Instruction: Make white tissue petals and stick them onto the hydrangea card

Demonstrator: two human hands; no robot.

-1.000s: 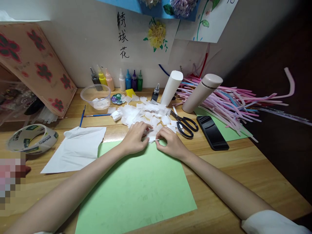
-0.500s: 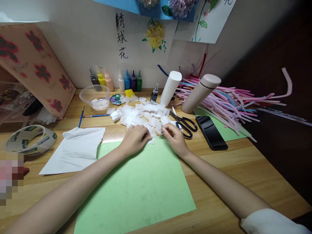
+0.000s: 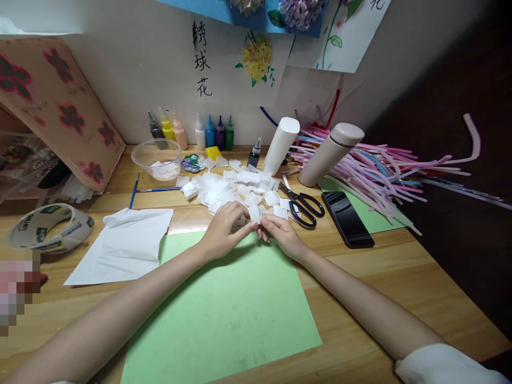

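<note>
My left hand (image 3: 224, 230) and my right hand (image 3: 280, 232) meet at the far edge of a light green paper sheet (image 3: 224, 314). Together they pinch a small white tissue square (image 3: 254, 214) held upright between the fingertips. Just beyond the hands lies a heap of several cut white tissue squares (image 3: 236, 188) on the wooden desk (image 3: 400, 282).
Black scissors (image 3: 304, 202) and a black phone (image 3: 347, 217) lie right of the heap. Two tilted cylinders (image 3: 280, 145) (image 3: 330, 152), pink foam strips (image 3: 384, 170), paint bottles (image 3: 208, 132), a clear bowl (image 3: 157, 158), a brush (image 3: 134, 190), white paper (image 3: 124, 245) and tape (image 3: 50, 228) surround it.
The hands parted toward the tissue heap, then came back together. A white square now stands pinched between both hands' fingertips.
</note>
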